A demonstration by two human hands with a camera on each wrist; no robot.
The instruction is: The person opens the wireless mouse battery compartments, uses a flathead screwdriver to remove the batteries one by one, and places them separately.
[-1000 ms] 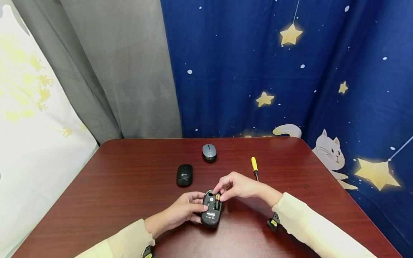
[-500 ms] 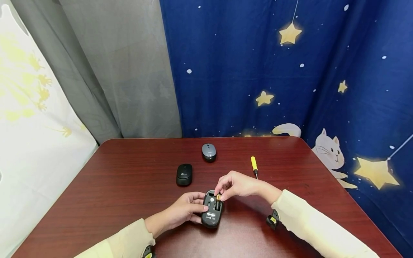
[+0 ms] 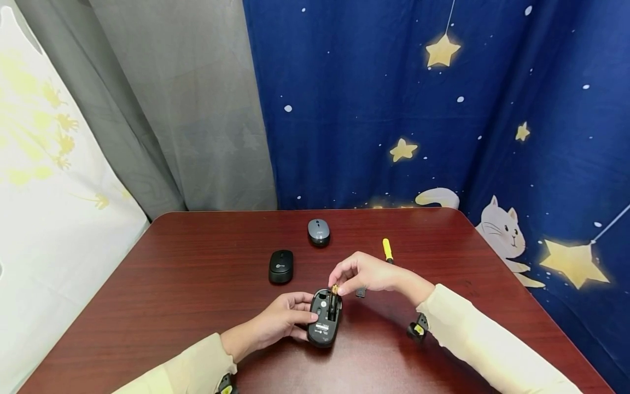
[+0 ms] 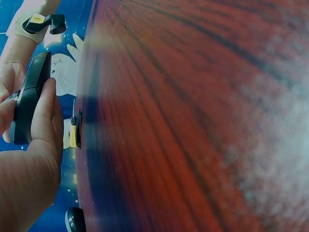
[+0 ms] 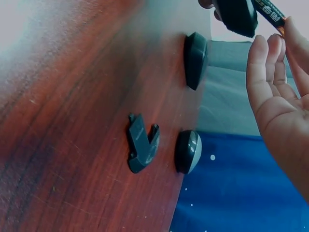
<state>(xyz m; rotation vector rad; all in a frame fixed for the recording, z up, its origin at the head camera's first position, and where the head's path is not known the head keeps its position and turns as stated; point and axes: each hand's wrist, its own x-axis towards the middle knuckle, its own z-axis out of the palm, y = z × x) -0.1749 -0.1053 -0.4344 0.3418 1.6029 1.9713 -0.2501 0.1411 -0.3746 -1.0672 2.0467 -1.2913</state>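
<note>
My left hand (image 3: 281, 320) holds a black computer mouse (image 3: 322, 331) underside up, thumb across its label side. The mouse's battery bay lies uncovered. At the bay's far end my right hand (image 3: 366, 273) pinches the gold end of a battery (image 3: 334, 290), which tilts up out of the slot. In the right wrist view the dark, printed battery (image 5: 270, 13) sticks out past the mouse (image 5: 236, 17). Below my right hand, a black battery cover (image 5: 140, 142) lies on the table. Whether a second battery sits in the bay is too small to tell.
Another black mouse (image 3: 281, 266) stands left of centre on the brown table (image 3: 211, 262). Behind it, near the far edge, is a grey mouse (image 3: 319, 232). A yellow-handled screwdriver (image 3: 387, 249) lies beyond my right hand, partly hidden by it. Curtains hang behind the table.
My right hand has moved up and away from the mouse, and the battery's gold end has lifted out with it. The cover now shows beneath that hand. My left hand keeps its place.
</note>
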